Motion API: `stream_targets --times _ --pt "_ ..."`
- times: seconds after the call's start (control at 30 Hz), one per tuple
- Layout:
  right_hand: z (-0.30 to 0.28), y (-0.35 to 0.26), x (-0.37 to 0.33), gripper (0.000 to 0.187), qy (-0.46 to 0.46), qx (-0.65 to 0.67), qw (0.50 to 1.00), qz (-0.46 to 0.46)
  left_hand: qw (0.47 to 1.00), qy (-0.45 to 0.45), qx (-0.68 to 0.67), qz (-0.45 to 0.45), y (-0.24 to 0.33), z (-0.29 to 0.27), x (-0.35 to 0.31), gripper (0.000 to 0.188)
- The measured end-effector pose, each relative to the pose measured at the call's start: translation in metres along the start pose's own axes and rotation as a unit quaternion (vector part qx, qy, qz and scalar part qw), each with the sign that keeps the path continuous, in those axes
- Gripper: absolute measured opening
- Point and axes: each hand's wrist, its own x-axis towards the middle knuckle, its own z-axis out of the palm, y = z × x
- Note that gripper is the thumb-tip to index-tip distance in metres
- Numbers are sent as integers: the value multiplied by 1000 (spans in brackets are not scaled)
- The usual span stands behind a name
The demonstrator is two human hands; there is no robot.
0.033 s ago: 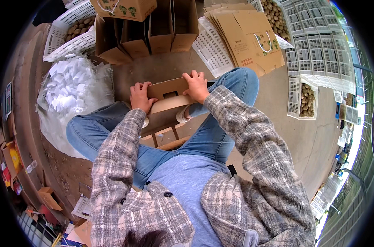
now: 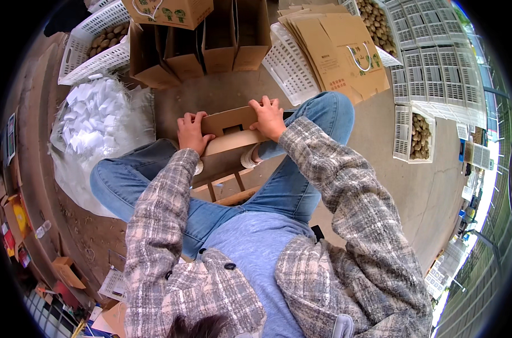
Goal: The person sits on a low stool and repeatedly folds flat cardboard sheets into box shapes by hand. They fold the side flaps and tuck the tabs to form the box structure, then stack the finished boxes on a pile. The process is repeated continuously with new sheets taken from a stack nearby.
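Note:
Between my knees stands a brown cardboard box (image 2: 229,144), with a dark rectangular cut-out near its middle. My left hand (image 2: 193,134) grips its left end, fingers curled over the far edge and thumb on the near panel. At the right end my right hand (image 2: 269,119) holds the same box in a similar way, its fingers bent over the top edge. The lower part of the box is hidden by its upper panels and my hands. A low wooden stool frame (image 2: 229,198) shows below the box, between my thighs.
Several open cardboard boxes (image 2: 218,61) stand ahead. A white crate (image 2: 289,70) bears flat folded cartons (image 2: 337,50) at the far right. On the left lies a sack (image 2: 75,174) of white pieces (image 2: 95,112). Crates (image 2: 402,132) of brown roundish produce stand around.

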Motion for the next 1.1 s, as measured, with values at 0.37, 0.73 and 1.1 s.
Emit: stream_targets --times 0.37,0.73,1.1 --pt "0 9 4 57 -19 -14 999 -46 998 -7 13 60 -12 -1 1 76" --pt "11 16 9 60 -23 5 999 -39 995 -76 61 32 0 -18 -1 130" --pt "6 -71 37 77 20 -5 980 -200 993 -60 -30 96 -32 1 5 138"
